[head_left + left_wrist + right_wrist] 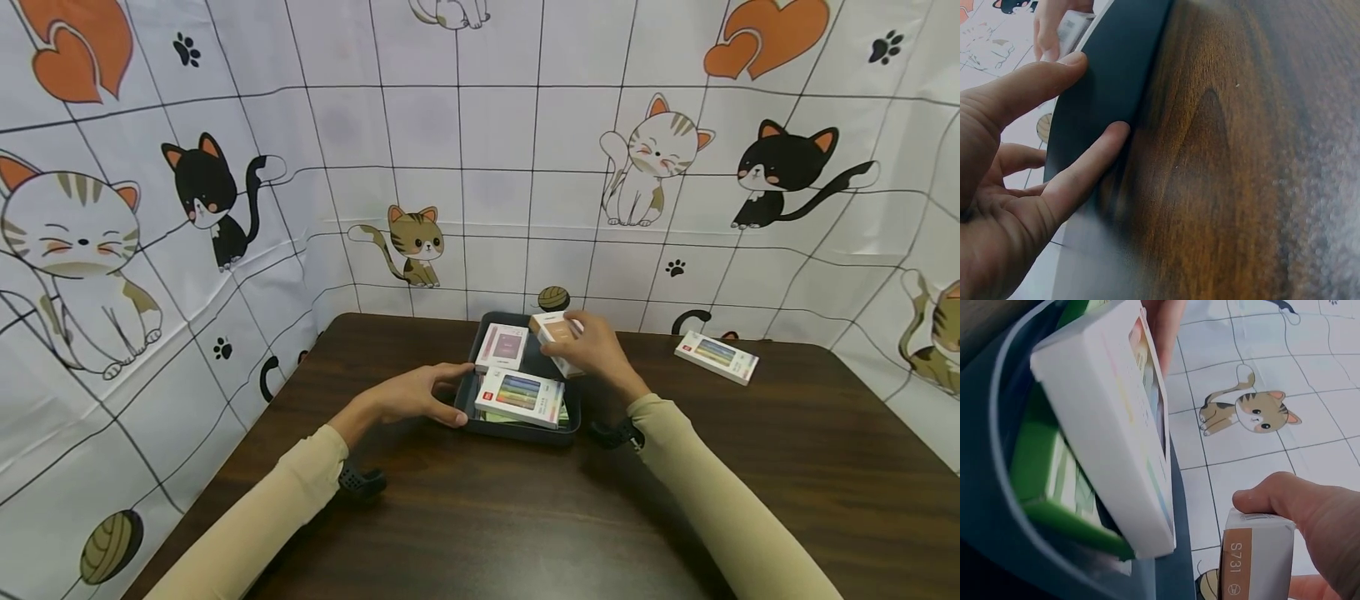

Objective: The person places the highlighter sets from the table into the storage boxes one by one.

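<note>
A dark tray [517,433] holds several small boxes. My left hand [420,393] is at its left side, its fingertips touching the outer wall [1107,69]. Over the tray's back right part, my right hand [603,350] grips a white and tan box [1257,562] marked S731, tilted between thumb and fingers. Inside, a white box with a pink panel [502,345] lies at the back left. In front of it a white box of colored markers [519,397] rests tilted on a green box [1035,462], which is partly hidden under it.
Another white box with a colored window [717,357] lies on the brown table [480,517], at the back right. Behind the table hangs a white cloth [495,208] printed with cats and grid lines.
</note>
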The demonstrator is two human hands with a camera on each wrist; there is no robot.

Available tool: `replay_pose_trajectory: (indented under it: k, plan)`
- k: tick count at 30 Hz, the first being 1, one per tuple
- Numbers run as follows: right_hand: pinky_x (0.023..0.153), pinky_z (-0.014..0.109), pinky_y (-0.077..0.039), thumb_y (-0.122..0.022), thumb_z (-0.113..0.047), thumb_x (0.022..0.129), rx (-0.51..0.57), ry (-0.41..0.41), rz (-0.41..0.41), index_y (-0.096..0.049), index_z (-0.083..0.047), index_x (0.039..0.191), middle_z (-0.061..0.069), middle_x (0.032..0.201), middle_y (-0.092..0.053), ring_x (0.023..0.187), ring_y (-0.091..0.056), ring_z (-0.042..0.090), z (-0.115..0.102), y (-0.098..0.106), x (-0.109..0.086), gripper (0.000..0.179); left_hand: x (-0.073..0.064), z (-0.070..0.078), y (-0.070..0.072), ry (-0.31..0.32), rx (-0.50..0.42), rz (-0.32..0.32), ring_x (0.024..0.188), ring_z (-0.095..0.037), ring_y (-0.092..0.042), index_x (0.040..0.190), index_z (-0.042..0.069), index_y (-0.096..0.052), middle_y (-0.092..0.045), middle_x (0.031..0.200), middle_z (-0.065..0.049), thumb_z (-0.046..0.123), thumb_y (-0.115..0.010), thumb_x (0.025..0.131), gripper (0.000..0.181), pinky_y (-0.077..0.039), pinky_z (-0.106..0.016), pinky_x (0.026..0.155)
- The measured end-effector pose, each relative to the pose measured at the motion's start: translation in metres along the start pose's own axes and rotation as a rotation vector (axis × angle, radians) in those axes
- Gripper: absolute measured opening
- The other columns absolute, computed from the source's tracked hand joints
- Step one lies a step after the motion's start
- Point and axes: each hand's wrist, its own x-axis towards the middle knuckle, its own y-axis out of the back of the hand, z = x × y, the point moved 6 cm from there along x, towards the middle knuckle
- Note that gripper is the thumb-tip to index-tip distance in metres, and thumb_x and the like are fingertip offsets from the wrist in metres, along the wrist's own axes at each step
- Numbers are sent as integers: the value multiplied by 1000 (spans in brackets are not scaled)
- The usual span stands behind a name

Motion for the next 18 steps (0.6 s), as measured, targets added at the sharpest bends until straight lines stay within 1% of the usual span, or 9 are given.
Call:
replay_pose_trajectory:
  k: [8, 18]
  plan:
    - [69, 36, -55, -81, -36, 85, -4, -25, -12, -46, 1, 149, 24, 125, -57, 96, -60, 33, -5, -8, 1, 82, -2, 1, 0, 2, -6, 0, 146, -42, -29, 163, 19, -27, -20, 165, -10, 31, -90, 80, 105, -36, -57, 110]
    - [75, 39, -54, -80, -36, 84, -12, -35, 2, -47, 1, 148, 25, 125, -57, 100, -57, 34, -12, -13, 1, 81, 0, 0, 1, -8, 5, 7, 145, -42, -31, 163, 18, -28, -21, 165, -10, 32, -90, 81, 104, -36, -58, 109]
